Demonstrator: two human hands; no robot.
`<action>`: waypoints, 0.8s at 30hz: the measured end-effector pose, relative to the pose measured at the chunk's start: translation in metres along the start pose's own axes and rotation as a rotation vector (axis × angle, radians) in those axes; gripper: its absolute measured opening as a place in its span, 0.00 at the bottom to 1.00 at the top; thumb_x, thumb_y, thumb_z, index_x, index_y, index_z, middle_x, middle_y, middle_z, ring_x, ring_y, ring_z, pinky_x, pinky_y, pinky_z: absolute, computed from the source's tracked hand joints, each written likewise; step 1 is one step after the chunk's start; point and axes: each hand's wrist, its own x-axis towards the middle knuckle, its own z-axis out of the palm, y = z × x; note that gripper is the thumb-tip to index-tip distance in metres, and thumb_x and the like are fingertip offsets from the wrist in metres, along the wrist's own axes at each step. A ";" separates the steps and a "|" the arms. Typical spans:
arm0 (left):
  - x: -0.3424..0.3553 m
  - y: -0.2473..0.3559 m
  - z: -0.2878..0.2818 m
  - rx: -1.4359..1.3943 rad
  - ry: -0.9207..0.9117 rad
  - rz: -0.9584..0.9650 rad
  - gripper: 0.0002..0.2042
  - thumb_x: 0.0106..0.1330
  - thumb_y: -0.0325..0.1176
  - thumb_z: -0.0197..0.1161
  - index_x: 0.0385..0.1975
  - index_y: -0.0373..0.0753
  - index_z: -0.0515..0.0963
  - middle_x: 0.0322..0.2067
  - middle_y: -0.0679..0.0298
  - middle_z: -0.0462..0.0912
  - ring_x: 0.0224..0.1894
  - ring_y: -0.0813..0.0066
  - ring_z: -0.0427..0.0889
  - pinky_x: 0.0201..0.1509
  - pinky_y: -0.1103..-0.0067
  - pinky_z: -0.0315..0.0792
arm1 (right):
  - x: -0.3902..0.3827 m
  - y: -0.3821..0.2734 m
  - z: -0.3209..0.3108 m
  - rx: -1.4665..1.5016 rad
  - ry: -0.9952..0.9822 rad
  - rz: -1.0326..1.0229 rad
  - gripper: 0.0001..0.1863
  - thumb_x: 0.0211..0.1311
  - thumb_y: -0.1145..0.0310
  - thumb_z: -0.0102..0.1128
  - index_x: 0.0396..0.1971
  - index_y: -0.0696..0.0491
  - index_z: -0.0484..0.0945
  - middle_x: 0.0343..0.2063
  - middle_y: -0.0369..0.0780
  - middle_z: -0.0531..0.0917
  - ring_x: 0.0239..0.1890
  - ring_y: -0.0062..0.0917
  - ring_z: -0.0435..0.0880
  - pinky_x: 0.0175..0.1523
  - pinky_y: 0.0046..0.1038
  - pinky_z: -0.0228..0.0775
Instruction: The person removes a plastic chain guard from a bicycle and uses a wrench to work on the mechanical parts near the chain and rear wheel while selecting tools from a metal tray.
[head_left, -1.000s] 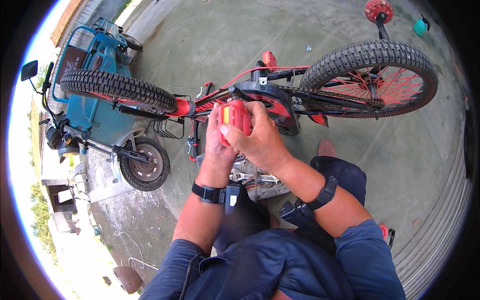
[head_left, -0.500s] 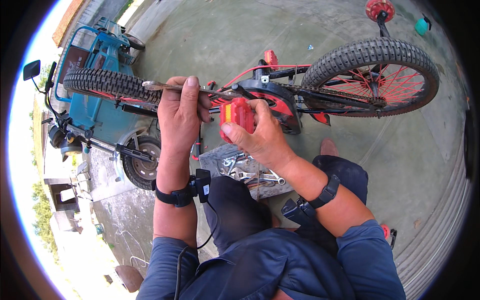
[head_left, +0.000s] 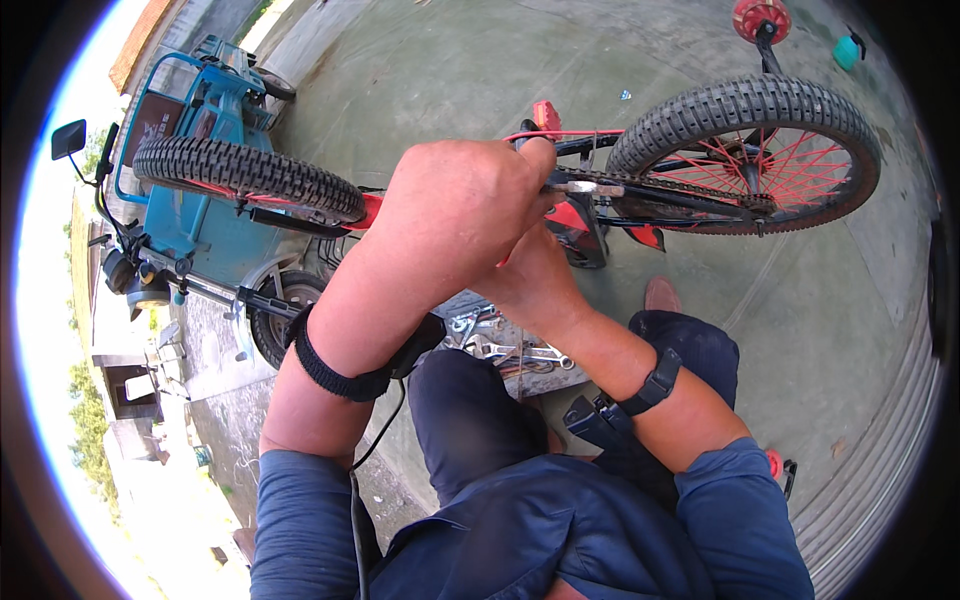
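Observation:
An upturned black and red bicycle stretches across the view, with its rear wheel at right and other wheel at left. My left hand is closed on a metal wrench, whose end sticks out rightward by the crank area. Underneath it, my right hand grips the near red pedal, now mostly hidden behind my left hand. A second red pedal shows on the far side of the frame.
A teal cargo tricycle stands at left. A grey board with several wrenches lies below my hands by my knees. A red training wheel sticks up at upper right, near a teal sprayer bottle on the concrete.
My left hand left the pedal, came up with a wrench, then swung rightward over the pedal and my right hand. The wrench end moved from left to right of the crank.

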 end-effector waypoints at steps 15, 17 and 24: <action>-0.050 -0.007 0.147 -2.681 0.560 -0.910 0.21 0.73 0.52 0.46 0.41 0.39 0.77 0.24 0.57 0.81 0.18 0.71 0.78 0.16 0.81 0.70 | -0.008 0.008 0.001 0.435 -0.001 0.207 0.37 0.51 0.51 0.69 0.51 0.63 0.67 0.42 0.46 0.79 0.43 0.26 0.81 0.47 0.28 0.74; -0.062 -0.010 0.173 -2.983 0.249 -0.394 0.24 0.73 0.54 0.43 0.42 0.38 0.77 0.27 0.55 0.82 0.22 0.66 0.80 0.19 0.76 0.75 | -0.007 0.014 0.004 0.483 -0.032 0.151 0.33 0.57 0.57 0.66 0.54 0.62 0.63 0.38 0.42 0.78 0.36 0.17 0.79 0.34 0.20 0.75; -0.046 -0.006 0.145 -2.374 0.720 -1.210 0.17 0.72 0.45 0.44 0.38 0.38 0.74 0.26 0.58 0.80 0.21 0.74 0.77 0.20 0.81 0.70 | -0.008 -0.002 -0.008 0.615 -0.132 0.290 0.34 0.58 0.56 0.66 0.55 0.62 0.62 0.38 0.42 0.78 0.34 0.17 0.80 0.33 0.20 0.76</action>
